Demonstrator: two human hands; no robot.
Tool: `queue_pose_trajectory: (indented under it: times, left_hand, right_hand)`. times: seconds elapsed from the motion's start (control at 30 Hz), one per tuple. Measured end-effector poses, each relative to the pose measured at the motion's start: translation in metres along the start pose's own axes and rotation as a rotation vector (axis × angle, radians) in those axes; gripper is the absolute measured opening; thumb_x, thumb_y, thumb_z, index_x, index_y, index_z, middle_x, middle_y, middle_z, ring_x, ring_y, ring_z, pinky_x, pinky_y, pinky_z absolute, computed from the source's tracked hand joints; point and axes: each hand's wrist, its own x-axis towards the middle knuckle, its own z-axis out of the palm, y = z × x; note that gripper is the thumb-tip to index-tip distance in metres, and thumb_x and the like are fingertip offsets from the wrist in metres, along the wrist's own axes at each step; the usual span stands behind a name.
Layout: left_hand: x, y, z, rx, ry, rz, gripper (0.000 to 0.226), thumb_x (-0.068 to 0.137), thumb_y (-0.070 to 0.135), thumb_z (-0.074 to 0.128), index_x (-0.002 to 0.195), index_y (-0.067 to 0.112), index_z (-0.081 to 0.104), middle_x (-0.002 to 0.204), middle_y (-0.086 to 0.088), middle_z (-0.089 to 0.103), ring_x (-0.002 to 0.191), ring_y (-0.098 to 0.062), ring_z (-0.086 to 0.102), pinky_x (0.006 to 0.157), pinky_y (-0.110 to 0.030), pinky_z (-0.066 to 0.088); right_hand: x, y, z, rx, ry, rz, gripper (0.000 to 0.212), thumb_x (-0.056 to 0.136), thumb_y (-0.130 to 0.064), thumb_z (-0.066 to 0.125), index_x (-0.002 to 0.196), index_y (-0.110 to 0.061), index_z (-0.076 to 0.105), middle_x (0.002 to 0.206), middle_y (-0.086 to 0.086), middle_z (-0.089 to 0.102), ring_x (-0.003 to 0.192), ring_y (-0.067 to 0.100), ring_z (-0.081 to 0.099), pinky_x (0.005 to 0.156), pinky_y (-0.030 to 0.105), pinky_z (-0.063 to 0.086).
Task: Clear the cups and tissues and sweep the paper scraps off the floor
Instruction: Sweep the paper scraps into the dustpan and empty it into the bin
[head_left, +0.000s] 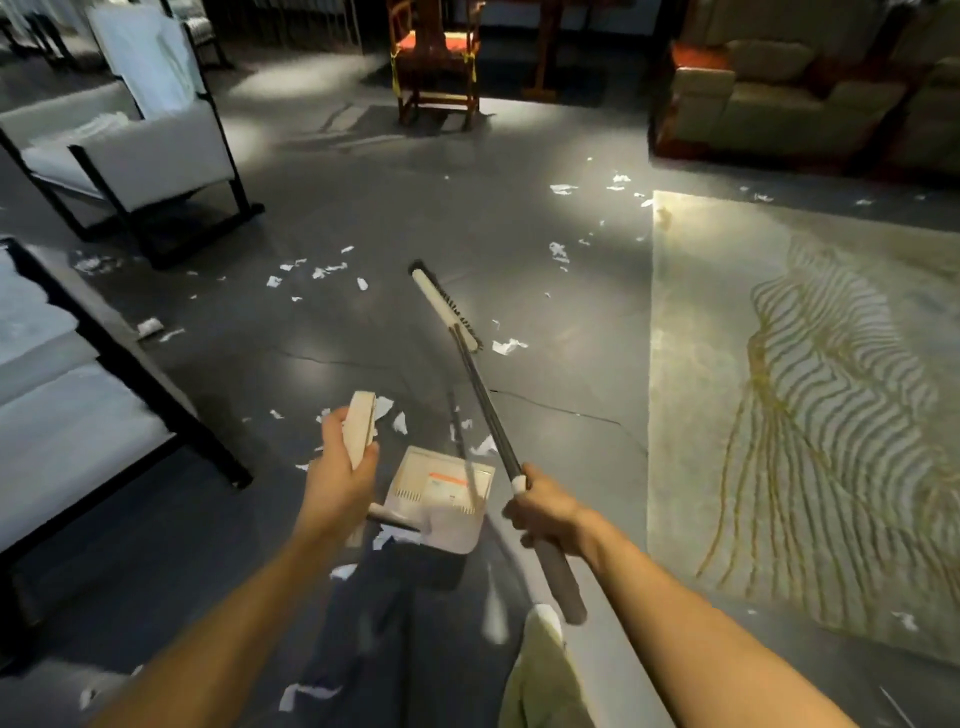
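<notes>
My right hand (545, 512) grips the dark handle of a broom (483, 405). The broom's white head (444, 306) rests on the grey floor ahead of me, bristles toward the right. My left hand (345, 462) grips the pale top handle of a dustpan (441, 499), whose white pan sits low between my arms. White paper scraps (506, 345) lie scattered over the floor: beside the broom head, around the dustpan, to the left near the armchair (291, 267) and farther off by the rug's corner (563, 189).
A white armchair with a black frame (130, 156) stands at the left, and a white sofa (62, 384) is nearer on the left. A pale patterned rug (805, 389) covers the right floor. A red wooden chair (436, 62) and a beige sofa (789, 88) stand at the back.
</notes>
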Motion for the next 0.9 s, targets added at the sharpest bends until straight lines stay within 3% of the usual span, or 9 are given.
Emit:
queue_pose_trajectory:
  times: [0.13, 0.23, 0.3, 0.37, 0.43, 0.63, 0.7, 0.8, 0.9]
  left_hand:
    - [0.084, 0.048, 0.057, -0.02, 0.079, -0.037, 0.038, 0.092, 0.017, 0.047, 0.123, 0.036, 0.035, 0.08, 0.004, 0.052, 0.068, -0.012, 0.051, 0.054, -0.027, 0.037]
    - [0.142, 0.081, 0.091, -0.034, 0.118, -0.057, 0.035, 0.093, 0.021, 0.047, 0.115, 0.043, 0.032, 0.08, 0.004, 0.054, 0.061, -0.014, 0.056, 0.051, -0.029, 0.043]
    - [0.169, 0.095, 0.1, -0.023, 0.116, -0.039, 0.034, 0.093, 0.022, 0.048, 0.114, 0.042, 0.031, 0.078, 0.0, 0.056, 0.052, -0.014, 0.059, 0.048, -0.029, 0.046]
    - [0.211, 0.107, 0.115, -0.001, 0.11, -0.026, 0.034, 0.093, 0.024, 0.047, 0.116, 0.041, 0.03, 0.079, -0.004, 0.058, 0.057, -0.021, 0.061, 0.053, -0.032, 0.05]
    - [0.257, 0.117, 0.133, 0.021, 0.112, -0.025, 0.032, 0.093, 0.025, 0.047, 0.116, 0.039, 0.03, 0.083, -0.008, 0.059, 0.065, -0.029, 0.061, 0.061, -0.039, 0.052]
    - [0.412, 0.14, 0.181, 0.009, 0.15, -0.048, 0.034, 0.093, 0.02, 0.048, 0.118, 0.036, 0.032, 0.097, -0.013, 0.058, 0.077, -0.031, 0.057, 0.068, -0.035, 0.046]
    - [0.467, 0.151, 0.192, 0.012, 0.152, -0.063, 0.035, 0.093, 0.019, 0.05, 0.119, 0.035, 0.032, 0.102, -0.011, 0.058, 0.077, -0.029, 0.058, 0.062, -0.032, 0.046]
    - [0.544, 0.176, 0.205, 0.037, 0.159, -0.06, 0.04, 0.092, 0.021, 0.056, 0.123, 0.034, 0.033, 0.104, -0.004, 0.054, 0.075, -0.019, 0.053, 0.046, -0.013, 0.037]
    - [0.616, 0.202, 0.216, 0.069, 0.135, -0.06, 0.039, 0.093, 0.022, 0.056, 0.122, 0.034, 0.032, 0.101, -0.004, 0.054, 0.076, -0.021, 0.052, 0.045, -0.014, 0.034]
  right_hand:
    - [0.069, -0.053, -0.087, 0.024, 0.026, -0.083, 0.024, 0.088, -0.001, 0.051, 0.104, -0.017, 0.045, 0.08, 0.006, 0.052, 0.053, 0.013, 0.048, 0.04, 0.02, 0.042]
    - [0.12, -0.083, -0.137, -0.001, 0.006, -0.095, 0.04, 0.09, -0.007, 0.056, 0.12, -0.028, 0.04, 0.087, -0.002, 0.054, 0.055, 0.014, 0.051, 0.043, 0.022, 0.046]
    - [0.143, -0.096, -0.155, -0.045, 0.009, -0.115, 0.05, 0.091, -0.005, 0.054, 0.133, -0.026, 0.038, 0.088, -0.007, 0.053, 0.057, 0.012, 0.052, 0.044, 0.021, 0.046]
    - [0.181, -0.118, -0.181, -0.071, 0.02, -0.149, 0.053, 0.092, -0.005, 0.05, 0.14, -0.023, 0.036, 0.087, -0.008, 0.053, 0.059, 0.011, 0.052, 0.043, 0.02, 0.045]
    - [0.221, -0.144, -0.208, -0.119, 0.025, -0.177, 0.051, 0.093, -0.007, 0.046, 0.14, -0.022, 0.037, 0.084, -0.007, 0.053, 0.057, 0.011, 0.052, 0.042, 0.02, 0.044]
    - [0.355, -0.251, -0.271, -0.207, 0.021, -0.218, 0.046, 0.091, -0.005, 0.041, 0.135, -0.02, 0.043, 0.082, 0.002, 0.055, 0.058, 0.017, 0.053, 0.044, 0.024, 0.049]
    - [0.398, -0.294, -0.29, -0.236, 0.008, -0.197, 0.046, 0.09, -0.005, 0.043, 0.134, -0.017, 0.043, 0.081, 0.004, 0.055, 0.056, 0.018, 0.053, 0.042, 0.023, 0.048]
    - [0.454, -0.352, -0.327, -0.284, -0.046, -0.187, 0.048, 0.089, -0.002, 0.045, 0.136, -0.012, 0.042, 0.079, 0.006, 0.053, 0.053, 0.017, 0.051, 0.036, 0.018, 0.042]
    - [0.506, -0.396, -0.366, -0.315, -0.097, -0.166, 0.049, 0.089, 0.001, 0.045, 0.137, -0.009, 0.04, 0.072, 0.007, 0.049, 0.047, 0.015, 0.046, 0.035, 0.017, 0.039]
